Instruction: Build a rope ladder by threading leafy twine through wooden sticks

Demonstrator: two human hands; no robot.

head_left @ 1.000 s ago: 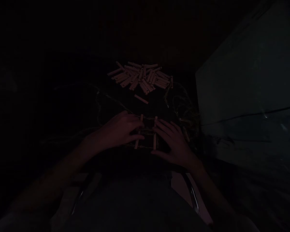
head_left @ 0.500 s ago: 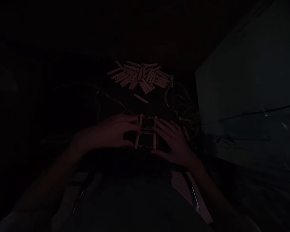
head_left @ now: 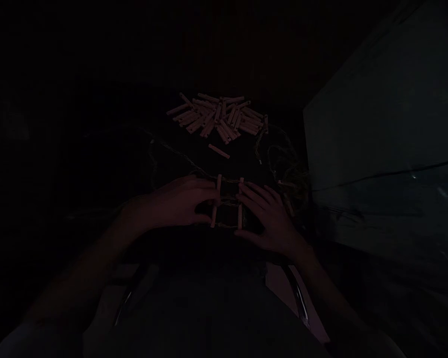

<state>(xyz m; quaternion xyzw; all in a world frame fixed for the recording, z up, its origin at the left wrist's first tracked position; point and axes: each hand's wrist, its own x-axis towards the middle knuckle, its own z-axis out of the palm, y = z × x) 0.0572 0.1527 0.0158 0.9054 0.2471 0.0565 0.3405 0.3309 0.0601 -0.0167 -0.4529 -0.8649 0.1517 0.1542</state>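
In dim light, a small ladder-like piece lies in front of me, with strands of cord (head_left: 229, 202) running across between two short wooden sticks. My left hand (head_left: 182, 201) touches the left stick (head_left: 219, 183) with its fingertips, its thumb apart near that stick's lower end. This stick leans slightly. Against the right stick (head_left: 240, 217) rest the fingertips of my right hand (head_left: 267, 214), whose fingers are spread and thumb stretched out below. The fingers cover part of both sticks.
A pile of wooden sticks (head_left: 218, 117) with holes in their ends lies farther back. One loose stick (head_left: 219, 151) sits in front of it. Tangled cord (head_left: 287, 164) lies at the right, and another cord (head_left: 175, 150) trails off left. A pale wall (head_left: 381, 129) rises on the right.
The left stick's lower end has shifted slightly right, so it stands a little straighter. My left hand has moved slightly right with it; my right hand stays at the right stick.
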